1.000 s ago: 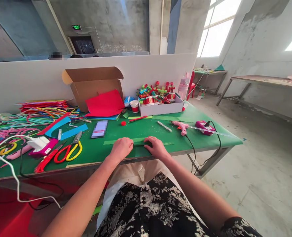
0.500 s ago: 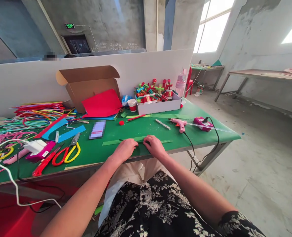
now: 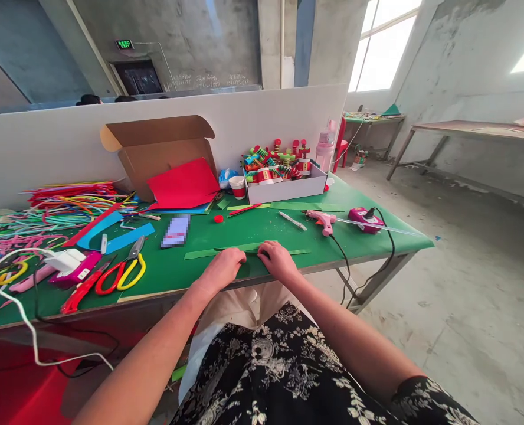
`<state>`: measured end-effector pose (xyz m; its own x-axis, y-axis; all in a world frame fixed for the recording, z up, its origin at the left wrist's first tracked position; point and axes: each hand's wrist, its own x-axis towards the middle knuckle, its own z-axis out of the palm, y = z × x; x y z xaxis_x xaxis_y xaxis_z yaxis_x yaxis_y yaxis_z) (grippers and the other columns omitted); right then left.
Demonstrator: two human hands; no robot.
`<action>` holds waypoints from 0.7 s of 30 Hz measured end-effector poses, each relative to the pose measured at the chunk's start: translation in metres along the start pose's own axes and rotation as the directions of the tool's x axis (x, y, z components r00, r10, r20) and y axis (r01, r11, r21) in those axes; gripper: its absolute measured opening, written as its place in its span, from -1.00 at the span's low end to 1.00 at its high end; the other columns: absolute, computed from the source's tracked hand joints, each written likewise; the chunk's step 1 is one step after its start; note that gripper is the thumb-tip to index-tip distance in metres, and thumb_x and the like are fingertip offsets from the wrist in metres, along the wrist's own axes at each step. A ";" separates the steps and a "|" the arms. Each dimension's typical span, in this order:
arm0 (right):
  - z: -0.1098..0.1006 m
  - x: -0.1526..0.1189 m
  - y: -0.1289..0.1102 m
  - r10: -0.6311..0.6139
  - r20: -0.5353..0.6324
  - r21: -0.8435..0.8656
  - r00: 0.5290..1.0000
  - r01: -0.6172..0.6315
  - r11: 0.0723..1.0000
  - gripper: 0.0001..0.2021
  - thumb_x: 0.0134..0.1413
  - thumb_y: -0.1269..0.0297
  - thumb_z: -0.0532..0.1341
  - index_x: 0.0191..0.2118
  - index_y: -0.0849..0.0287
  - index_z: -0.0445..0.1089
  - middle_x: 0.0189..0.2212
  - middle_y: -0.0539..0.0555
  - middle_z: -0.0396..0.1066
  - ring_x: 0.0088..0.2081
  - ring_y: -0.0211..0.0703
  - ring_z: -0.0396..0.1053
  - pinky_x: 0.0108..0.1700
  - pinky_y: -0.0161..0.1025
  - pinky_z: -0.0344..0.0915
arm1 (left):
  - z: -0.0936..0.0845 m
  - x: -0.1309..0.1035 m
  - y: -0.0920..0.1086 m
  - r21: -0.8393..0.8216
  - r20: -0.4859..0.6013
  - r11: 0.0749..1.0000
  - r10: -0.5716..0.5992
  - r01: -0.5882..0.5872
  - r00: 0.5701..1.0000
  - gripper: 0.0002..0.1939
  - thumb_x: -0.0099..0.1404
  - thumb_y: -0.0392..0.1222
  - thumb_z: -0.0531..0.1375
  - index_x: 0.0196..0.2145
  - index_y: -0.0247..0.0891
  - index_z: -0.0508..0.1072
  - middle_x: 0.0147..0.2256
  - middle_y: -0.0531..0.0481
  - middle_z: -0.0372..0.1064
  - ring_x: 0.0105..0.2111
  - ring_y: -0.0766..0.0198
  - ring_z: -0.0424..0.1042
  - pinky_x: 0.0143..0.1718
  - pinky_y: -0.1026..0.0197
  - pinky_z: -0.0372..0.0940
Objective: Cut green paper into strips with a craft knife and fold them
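Green paper strip [image 3: 200, 254] noted at the centre of the frame, laid along the front part of the green tabletop [image 3: 262, 228]; its ends are seen to the left and right of the hands. Left hand [image 3: 224, 265] placed palm down over the strip, fingers bent inward upon it; the thumb is hidden, so whether paper is gripped cannot be told. Right hand [image 3: 277, 260] placed just beside it, a small gap left between the two; a dark paper edge is pinched between thumb and forefinger.

Just above the hands, centre: red round piece [image 3: 218, 219] and white pen [image 3: 292, 221], both lying loose. Right of centre: pink glue gun [image 3: 324, 221] laid on its side, a clear stick set in its rear, purple power socket [image 3: 365, 220] beyond.

Left of centre: phone [image 3: 176, 231], its screen blurred; scissors [image 3: 137, 247] laid below it, handles red and yellow. Far left: many coloured stems [image 3: 76, 200] heaped.

Upper middle: brown cardboard box [image 3: 164, 141] stood open, red sheet [image 3: 184, 184] leaned against it; paper cup [image 3: 238, 188] placed beside a white tray [image 3: 288, 192], in which small coloured figures [image 3: 284, 162] are piled.
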<state>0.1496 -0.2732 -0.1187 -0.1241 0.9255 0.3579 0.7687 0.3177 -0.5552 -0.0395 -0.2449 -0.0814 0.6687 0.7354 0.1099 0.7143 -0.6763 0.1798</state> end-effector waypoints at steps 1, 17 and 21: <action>0.000 0.000 0.000 -0.002 -0.001 0.000 1.000 0.002 1.000 -0.88 0.22 0.47 0.20 -0.34 0.16 0.42 -0.29 0.07 0.43 -0.17 -0.14 0.34 -0.13 -0.25 0.23 | 0.000 0.000 0.000 -0.007 -0.004 1.000 0.000 -0.001 1.000 -0.67 0.21 -0.48 0.06 -0.25 -0.24 0.58 -0.28 -0.10 0.51 -0.22 0.15 0.49 -0.16 0.19 0.36; -0.002 -0.001 -0.003 0.006 -0.003 -0.018 1.000 -0.006 1.000 -0.88 0.21 0.48 0.21 -0.34 0.16 0.40 -0.30 0.07 0.44 -0.18 -0.13 0.35 -0.14 -0.26 0.24 | -0.004 -0.016 0.001 -0.165 -0.099 0.983 -0.096 0.079 0.991 -0.87 0.11 -0.40 0.20 -0.49 -0.21 0.35 -0.48 0.07 0.38 -0.45 0.26 0.36 -0.44 0.26 0.20; -0.002 -0.002 -0.004 0.008 -0.007 -0.015 1.000 -0.008 1.000 -0.89 0.21 0.48 0.21 -0.33 0.16 0.40 -0.30 0.07 0.44 -0.17 -0.13 0.35 -0.14 -0.25 0.25 | -0.007 -0.031 -0.005 -0.215 -0.154 0.966 -0.177 0.141 0.972 -0.80 0.24 -0.20 0.19 -0.54 -0.21 0.36 -0.58 0.11 0.37 -0.56 0.30 0.32 -0.50 0.27 0.16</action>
<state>0.1478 -0.2768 -0.1155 -0.1137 0.9265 0.3586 0.7789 0.3072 -0.5468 -0.0655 -0.2641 -0.0791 0.4920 0.8408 0.2257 0.7403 -0.5405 0.3998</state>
